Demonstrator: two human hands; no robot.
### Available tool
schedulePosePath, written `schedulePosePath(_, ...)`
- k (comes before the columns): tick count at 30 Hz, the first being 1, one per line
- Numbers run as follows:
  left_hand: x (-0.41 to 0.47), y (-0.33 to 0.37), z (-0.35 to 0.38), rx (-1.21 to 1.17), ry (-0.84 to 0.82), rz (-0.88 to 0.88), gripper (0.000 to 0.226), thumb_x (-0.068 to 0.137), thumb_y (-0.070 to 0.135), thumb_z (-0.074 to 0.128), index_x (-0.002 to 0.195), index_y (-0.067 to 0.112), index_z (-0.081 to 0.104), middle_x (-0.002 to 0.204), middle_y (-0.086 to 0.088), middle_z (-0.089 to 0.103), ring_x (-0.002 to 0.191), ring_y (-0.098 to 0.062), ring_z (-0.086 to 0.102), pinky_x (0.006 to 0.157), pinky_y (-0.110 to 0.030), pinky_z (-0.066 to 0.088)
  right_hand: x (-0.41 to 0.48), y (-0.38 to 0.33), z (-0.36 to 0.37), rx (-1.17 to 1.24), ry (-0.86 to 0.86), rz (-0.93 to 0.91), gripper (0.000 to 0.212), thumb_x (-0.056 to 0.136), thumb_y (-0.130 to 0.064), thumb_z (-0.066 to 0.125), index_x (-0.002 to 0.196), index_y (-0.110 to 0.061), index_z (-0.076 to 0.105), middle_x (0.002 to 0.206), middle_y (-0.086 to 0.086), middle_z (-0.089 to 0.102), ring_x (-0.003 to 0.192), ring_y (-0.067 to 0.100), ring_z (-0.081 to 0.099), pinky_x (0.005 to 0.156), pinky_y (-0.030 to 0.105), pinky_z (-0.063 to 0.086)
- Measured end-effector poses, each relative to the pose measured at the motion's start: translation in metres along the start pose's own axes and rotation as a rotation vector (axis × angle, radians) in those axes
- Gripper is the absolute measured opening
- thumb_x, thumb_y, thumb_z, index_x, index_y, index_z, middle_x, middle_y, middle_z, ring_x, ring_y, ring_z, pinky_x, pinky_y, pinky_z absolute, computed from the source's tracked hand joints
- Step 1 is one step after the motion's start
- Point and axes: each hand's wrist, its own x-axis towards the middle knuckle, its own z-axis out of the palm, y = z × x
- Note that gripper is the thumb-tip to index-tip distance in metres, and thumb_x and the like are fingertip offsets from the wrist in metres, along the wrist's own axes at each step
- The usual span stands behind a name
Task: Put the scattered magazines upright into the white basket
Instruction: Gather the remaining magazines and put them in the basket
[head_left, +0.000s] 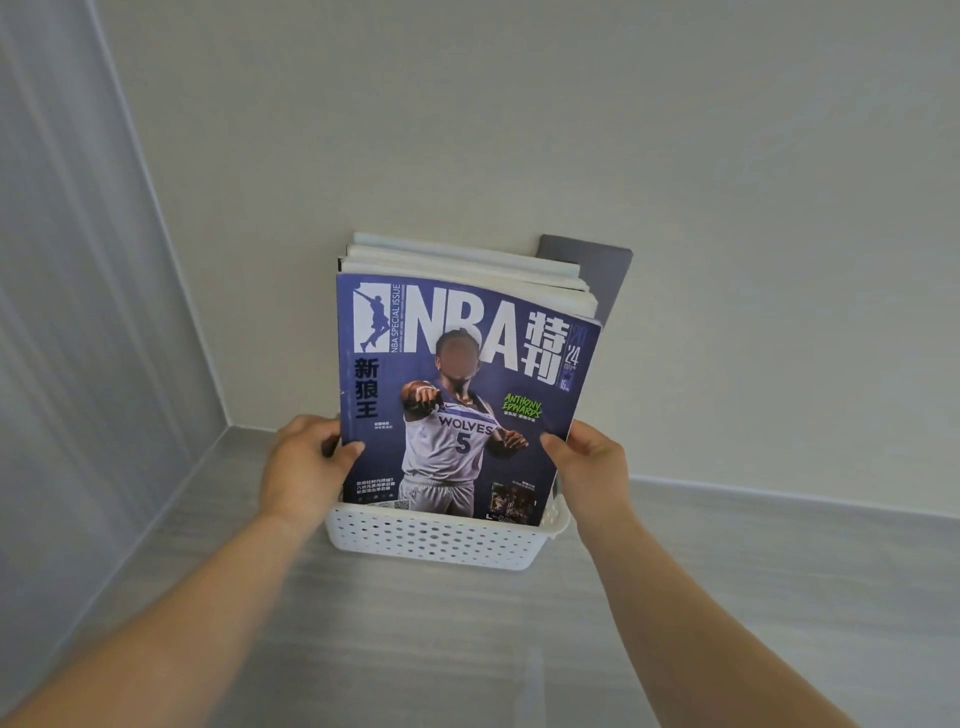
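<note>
A white perforated basket (436, 543) stands on the grey floor against the wall. Several magazines stand upright in it. The front one is a purple NBA magazine (457, 332) with a basketball player on its cover. My left hand (301, 467) grips its left edge, thumb on the cover. My right hand (592, 462) grips its right edge the same way. Behind it, the white page edges of other magazines (467, 265) show, and a grey magazine (605, 275) leans against the wall at the back right.
The basket sits close to a room corner: a white wall (519, 130) behind it and a pale panelled wall (67, 312) to the left. Grey wood-look floor (441, 649) stretches in front and to the right.
</note>
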Motion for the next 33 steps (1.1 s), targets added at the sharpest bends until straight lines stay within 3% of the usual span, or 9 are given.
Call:
schedulePosePath(4, 0.0, 0.002, 0.003, -0.06, 0.071, -0.072, 0.023, 0.073, 0.007, 0.069, 0.091, 0.01, 0.056, 0.109, -0.015, 0.051, 0.094, -0.026, 0.052, 0.079, -0.03, 0.037, 0.006, 0.008, 0.002, -0.178, 0.081, -0.017, 0.008, 0.085, -0.008, 0.054, 0.085, -0.014, 0.059, 0.098, 0.01, 0.062, 0.072, 0.015, 0.054, 0.057, 0.015, 0.044)
schedulePosePath(7, 0.003, 0.002, 0.0, -0.157, -0.041, -0.228, 0.058, 0.073, 0.009, 0.07, 0.123, 0.002, 0.042, 0.125, -0.02, 0.05, 0.106, -0.032, 0.051, 0.081, -0.03, 0.035, 0.008, 0.019, 0.001, -0.208, 0.128, 0.109, 0.038, 0.084, -0.015, 0.059, 0.119, -0.006, 0.046, 0.123, 0.014, 0.049, 0.096, 0.024, 0.052, 0.079, 0.029, 0.043)
schedulePosePath(9, 0.007, 0.003, -0.004, -0.152, -0.193, -0.304, 0.058, 0.076, 0.012, 0.068, 0.126, 0.002, 0.042, 0.118, -0.018, 0.054, 0.1, -0.028, 0.053, 0.08, -0.026, 0.035, 0.008, 0.025, -0.001, -0.169, 0.052, 0.269, 0.049, 0.084, -0.019, 0.059, 0.127, -0.004, 0.038, 0.125, 0.016, 0.05, 0.104, 0.029, 0.052, 0.082, 0.03, 0.038)
schedulePosePath(14, 0.025, 0.002, -0.017, -0.159, -0.462, -0.385, 0.016, 0.075, 0.014, 0.069, 0.083, 0.002, 0.062, 0.084, -0.014, 0.061, 0.072, -0.023, 0.055, 0.058, -0.023, 0.041, 0.015, 0.034, -0.002, -0.245, -0.085, 0.383, 0.037, 0.086, -0.023, 0.057, 0.111, 0.003, 0.056, 0.1, 0.014, 0.061, 0.085, 0.024, 0.052, 0.075, 0.029, 0.037)
schedulePosePath(17, 0.032, -0.003, -0.015, -0.139, -0.512, -0.391, 0.03, 0.072, 0.013, 0.071, 0.051, 0.006, 0.05, 0.062, -0.012, 0.055, 0.059, -0.023, 0.05, 0.057, -0.027, 0.037, 0.023, 0.03, -0.001, -0.274, -0.149, 0.424, 0.034, 0.081, -0.02, 0.064, 0.103, 0.005, 0.057, 0.089, 0.012, 0.059, 0.079, 0.026, 0.054, 0.07, 0.03, 0.04)
schedulePosePath(20, 0.031, -0.011, -0.01, -0.094, -0.467, -0.388, 0.041, 0.071, 0.018, 0.073, 0.042, 0.01, 0.045, 0.054, -0.006, 0.053, 0.056, -0.018, 0.047, 0.053, -0.023, 0.032, 0.029, 0.027, 0.003, -0.257, -0.194, 0.452, 0.028, 0.076, -0.012, 0.068, 0.097, 0.003, 0.056, 0.084, 0.012, 0.058, 0.062, 0.018, 0.05, 0.053, 0.027, 0.036)
schedulePosePath(27, 0.02, -0.016, -0.009, -0.128, -0.354, -0.355, 0.031, 0.071, 0.015, 0.073, 0.051, 0.009, 0.05, 0.025, 0.009, 0.051, 0.05, -0.014, 0.048, 0.049, -0.016, 0.038, 0.04, 0.032, 0.006, -0.193, -0.256, 0.501, 0.023, 0.073, 0.0, 0.065, 0.094, 0.002, 0.057, 0.076, 0.012, 0.056, 0.058, 0.018, 0.048, 0.035, 0.015, 0.038)
schedulePosePath(31, -0.004, -0.015, -0.009, -0.187, -0.229, -0.367, 0.035, 0.071, 0.01, 0.072, 0.048, 0.01, 0.046, 0.022, 0.008, 0.048, 0.031, -0.002, 0.048, 0.031, -0.005, 0.031, 0.032, 0.04, 0.011, -0.397, -0.176, 0.322, 0.033, 0.069, -0.007, 0.073, 0.098, 0.004, 0.059, 0.086, 0.011, 0.059, 0.077, 0.028, 0.056, 0.066, 0.031, 0.044)
schedulePosePath(33, -0.017, -0.014, -0.013, -0.223, -0.174, -0.407, 0.036, 0.072, 0.009, 0.071, 0.048, 0.009, 0.044, 0.021, 0.007, 0.047, 0.033, -0.008, 0.048, 0.03, -0.006, 0.029, 0.024, 0.044, 0.011, -0.522, -0.152, 0.249, 0.024, 0.07, -0.018, 0.073, 0.082, -0.004, 0.058, 0.076, 0.007, 0.058, 0.076, 0.028, 0.054, 0.066, 0.032, 0.041)
